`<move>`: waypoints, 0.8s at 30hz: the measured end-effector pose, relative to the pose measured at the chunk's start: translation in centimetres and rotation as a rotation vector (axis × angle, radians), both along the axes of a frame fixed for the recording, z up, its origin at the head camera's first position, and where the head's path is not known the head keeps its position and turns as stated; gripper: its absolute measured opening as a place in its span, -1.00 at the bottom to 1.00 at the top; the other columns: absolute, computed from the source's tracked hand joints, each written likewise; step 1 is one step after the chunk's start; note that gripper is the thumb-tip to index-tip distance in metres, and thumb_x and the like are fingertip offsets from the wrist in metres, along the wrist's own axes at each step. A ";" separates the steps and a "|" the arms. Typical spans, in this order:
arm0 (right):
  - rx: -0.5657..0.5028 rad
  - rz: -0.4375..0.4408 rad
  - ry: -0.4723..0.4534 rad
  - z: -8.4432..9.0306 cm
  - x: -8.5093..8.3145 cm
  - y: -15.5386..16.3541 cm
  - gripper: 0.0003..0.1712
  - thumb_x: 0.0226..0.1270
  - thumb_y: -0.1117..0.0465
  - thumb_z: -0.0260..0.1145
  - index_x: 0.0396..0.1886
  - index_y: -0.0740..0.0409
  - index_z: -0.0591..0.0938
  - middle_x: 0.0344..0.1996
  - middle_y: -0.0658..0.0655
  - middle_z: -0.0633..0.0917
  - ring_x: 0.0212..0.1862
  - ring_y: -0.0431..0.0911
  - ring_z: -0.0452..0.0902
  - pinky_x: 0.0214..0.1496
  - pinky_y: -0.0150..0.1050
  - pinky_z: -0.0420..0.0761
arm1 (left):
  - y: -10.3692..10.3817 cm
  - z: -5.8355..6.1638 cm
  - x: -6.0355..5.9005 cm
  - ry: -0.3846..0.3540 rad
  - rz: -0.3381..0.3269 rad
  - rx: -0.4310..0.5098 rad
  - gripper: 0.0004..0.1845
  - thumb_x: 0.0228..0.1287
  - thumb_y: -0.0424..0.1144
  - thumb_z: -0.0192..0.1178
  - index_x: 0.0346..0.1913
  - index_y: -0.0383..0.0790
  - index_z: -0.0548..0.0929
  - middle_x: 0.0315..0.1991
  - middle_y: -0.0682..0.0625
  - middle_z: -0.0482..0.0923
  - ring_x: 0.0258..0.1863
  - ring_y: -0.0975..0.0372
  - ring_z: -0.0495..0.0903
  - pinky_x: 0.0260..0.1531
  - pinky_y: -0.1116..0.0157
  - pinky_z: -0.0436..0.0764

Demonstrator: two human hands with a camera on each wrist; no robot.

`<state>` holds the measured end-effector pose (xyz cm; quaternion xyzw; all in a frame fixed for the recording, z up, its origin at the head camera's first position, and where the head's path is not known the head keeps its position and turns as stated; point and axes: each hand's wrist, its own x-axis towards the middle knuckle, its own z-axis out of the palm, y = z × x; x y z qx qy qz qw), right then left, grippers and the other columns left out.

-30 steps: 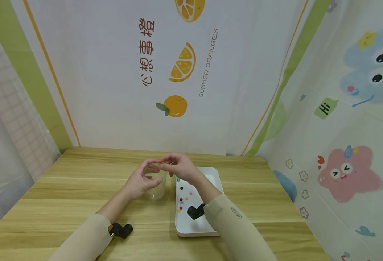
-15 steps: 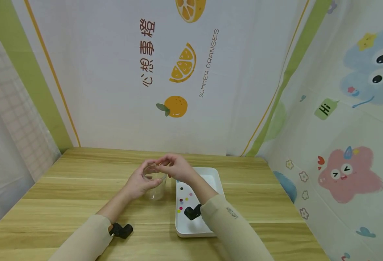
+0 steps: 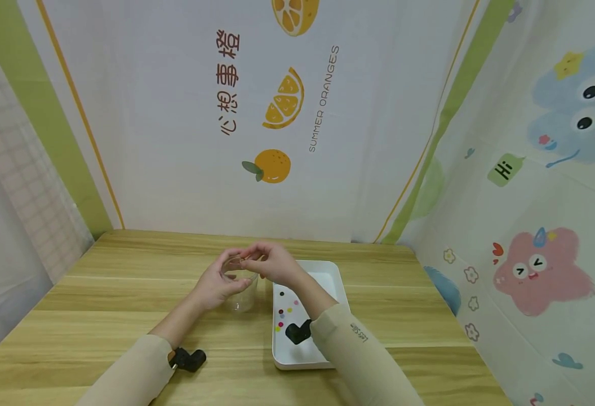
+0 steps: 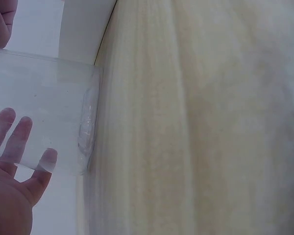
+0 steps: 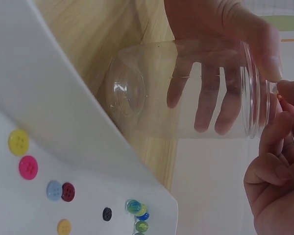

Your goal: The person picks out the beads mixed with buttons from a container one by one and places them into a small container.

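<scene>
My left hand (image 3: 213, 286) grips a clear, see-through jar (image 3: 242, 300) near its rim, with fingers spread round the wall. In the right wrist view the jar (image 5: 157, 93) appears sideways, its thumb side close to the mouth. At the jar's mouth, my right hand (image 3: 276, 265) has thumb and fingertips pinched together. Between those fingertips a small orange-red thing (image 5: 280, 97) shows; its kind is too small to tell. I see nothing lying in the jar.
Right of the jar a white tray (image 3: 292, 356) lies on the wooden table (image 3: 125, 304). Several buttons, such as a pink button (image 5: 28, 167), are scattered in it. Glassy green and blue beads (image 5: 134, 206) lie near one edge. A printed curtain (image 3: 176, 186) hangs behind.
My right hand has shifted slightly left over the jar's mouth, and its forearm followed. My left hand and the jar stay where they were.
</scene>
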<state>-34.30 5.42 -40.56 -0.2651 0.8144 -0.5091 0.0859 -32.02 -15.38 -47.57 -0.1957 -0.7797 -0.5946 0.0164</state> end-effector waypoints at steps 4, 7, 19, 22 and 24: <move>-0.001 -0.003 -0.005 -0.1 0.0 0.1 -0.82 0.52 0.20 0.48 0.02 0.13 0.79 -0.26 -0.04 0.79 -0.39 -0.21 0.54 -0.35 -0.31 0.57 | 0.0 0.0 0.0 0.014 -0.003 0.004 -0.28 0.40 -0.31 0.47 0.53 -0.17 0.38 0.46 -0.27 0.56 0.42 -0.21 0.57 0.39 -0.22 0.51; 0.001 -0.011 -0.015 0.0 0.1 0.2 -0.83 0.53 0.18 0.48 0.02 0.10 0.80 -0.25 -0.05 0.79 -0.35 -0.15 0.56 -0.29 -0.23 0.60 | 0.0 0.0 0.0 0.028 -0.004 0.002 -0.29 0.40 -0.31 0.48 0.52 -0.16 0.40 0.45 -0.26 0.57 0.42 -0.18 0.57 0.37 -0.19 0.52; -0.029 -0.067 -0.053 0.2 -0.2 2.0 -0.76 0.53 0.12 0.48 0.08 0.10 0.80 -0.22 -0.04 0.78 -0.35 -0.17 0.54 -0.30 -0.29 0.59 | 0.2 -0.1 0.0 0.040 0.000 0.013 -0.28 0.40 -0.32 0.48 0.52 -0.19 0.40 0.41 -0.37 0.60 0.42 -0.23 0.58 0.35 -0.27 0.52; -0.040 -0.074 -0.052 0.2 -0.4 2.6 -0.72 0.54 0.14 0.46 0.12 0.16 0.78 -0.20 -0.02 0.78 -0.38 -0.16 0.53 -0.31 -0.32 0.60 | 0.2 -0.2 -0.1 0.043 0.002 0.022 -0.28 0.38 -0.35 0.49 0.52 -0.22 0.40 0.39 -0.41 0.60 0.41 -0.24 0.58 0.35 -0.27 0.52; -0.046 -0.078 -0.055 0.1 -0.6 3.1 -0.71 0.55 0.15 0.45 0.14 0.16 0.78 -0.19 -0.01 0.79 -0.36 -0.12 0.54 -0.30 -0.31 0.61 | 0.2 -0.2 -0.1 0.042 0.005 0.025 -0.27 0.37 -0.36 0.49 0.52 -0.22 0.40 0.39 -0.40 0.61 0.41 -0.24 0.59 0.35 -0.28 0.52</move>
